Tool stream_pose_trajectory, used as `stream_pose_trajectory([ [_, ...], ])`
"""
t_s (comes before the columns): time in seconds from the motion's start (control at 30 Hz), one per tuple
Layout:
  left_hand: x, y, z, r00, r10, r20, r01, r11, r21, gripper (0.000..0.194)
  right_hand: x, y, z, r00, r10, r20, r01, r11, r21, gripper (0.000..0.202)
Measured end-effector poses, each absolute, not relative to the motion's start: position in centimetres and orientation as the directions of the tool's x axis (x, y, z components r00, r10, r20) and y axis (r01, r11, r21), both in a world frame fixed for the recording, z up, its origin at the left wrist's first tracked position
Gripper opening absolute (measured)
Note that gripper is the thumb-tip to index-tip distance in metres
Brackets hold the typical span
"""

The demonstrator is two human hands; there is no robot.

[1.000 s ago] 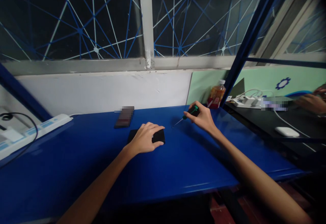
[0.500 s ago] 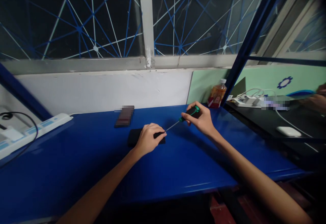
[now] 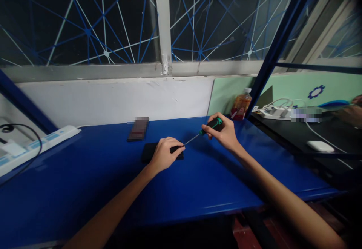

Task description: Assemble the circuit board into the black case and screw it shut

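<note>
My left hand (image 3: 167, 151) lies over a flat black rectangular object (image 3: 147, 153) on the blue table. Its thumb and forefinger are pinched together at the object's right end, where the tip of a screwdriver meets them. Anything small between those fingertips is too hard to see. In my right hand (image 3: 223, 130) is the screwdriver (image 3: 210, 126), held by its black and green handle. The metal shaft slants down to the left, toward my left fingertips. Behind my left hand lies a dark, blurred-out flat item (image 3: 138, 129).
A white power strip (image 3: 60, 137) with a black cable runs along the table's (image 3: 181, 192) left side. At the back right stands a drink bottle (image 3: 242, 103) beside a blue post. A black desk (image 3: 288, 136) to the right carries cables and a white case (image 3: 320, 146); another person's hand (image 3: 352, 115) is blurred there.
My hands and the screwdriver stay almost exactly where they were. At the far right, the other person's hand has shifted slightly.
</note>
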State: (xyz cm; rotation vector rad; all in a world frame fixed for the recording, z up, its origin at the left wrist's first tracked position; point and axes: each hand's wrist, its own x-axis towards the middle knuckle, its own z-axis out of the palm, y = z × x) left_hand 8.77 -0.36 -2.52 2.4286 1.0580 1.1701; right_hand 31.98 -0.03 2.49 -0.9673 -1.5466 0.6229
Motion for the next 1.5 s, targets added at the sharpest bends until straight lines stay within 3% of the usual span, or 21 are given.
stream_pose_trajectory([
  [0.6,9.5,-1.0,-2.6,0.496,0.710,0.501,0.667,-0.680,0.304,0.022,32.4,-0.1,3.3,0.036,0.836,0.547,0.281,0.517,-0.809,0.029],
  [0.7,9.3,-0.8,-2.5,0.476,0.715,0.512,0.637,-0.682,0.360,0.030,32.5,-0.1,3.4,0.037,0.840,0.541,0.286,0.510,-0.811,0.029],
  [0.9,9.0,-0.6,-2.0,0.409,0.714,0.569,0.538,-0.692,0.481,0.020,32.3,-0.3,3.3,0.007,0.849,0.528,0.267,0.508,-0.819,0.028],
  [1.1,9.2,-0.7,-2.0,0.403,0.694,0.596,0.495,-0.713,0.496,0.009,32.0,-0.3,3.1,0.005,0.858,0.513,0.254,0.495,-0.831,0.030],
  [1.5,9.1,-0.5,-1.8,0.350,0.690,0.633,0.475,-0.714,0.515,0.009,32.1,-0.5,3.5,0.045,0.841,0.539,0.247,0.514,-0.822,0.030],
])
